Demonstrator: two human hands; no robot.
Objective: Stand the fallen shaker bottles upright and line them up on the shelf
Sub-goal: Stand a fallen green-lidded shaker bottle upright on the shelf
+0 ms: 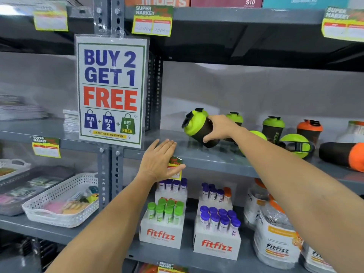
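Note:
My right hand (220, 128) grips a dark shaker bottle with a green lid (196, 125), tilted to the left just above the grey shelf (206, 160). My left hand (160, 160) rests flat and open at the shelf's front edge. Behind my right hand stands another green-lidded shaker (235, 118). Further right, a green-lidded shaker (272, 128) and an orange-lidded shaker (309, 131) stand upright. Two green-lidded shakers lie on their sides, one (295, 145) facing me and one (258, 134) partly hidden by my forearm. An orange-lidded shaker (342, 155) lies fallen at the far right.
A "Buy 2 Get 1 Free" sign (111, 89) hangs on the upright post left of the shelf. Below are fitfizz tube boxes (161, 221) and white tubs (277, 239). A white perforated basket (59, 201) sits lower left. A tub (352, 133) stands at the shelf's far right.

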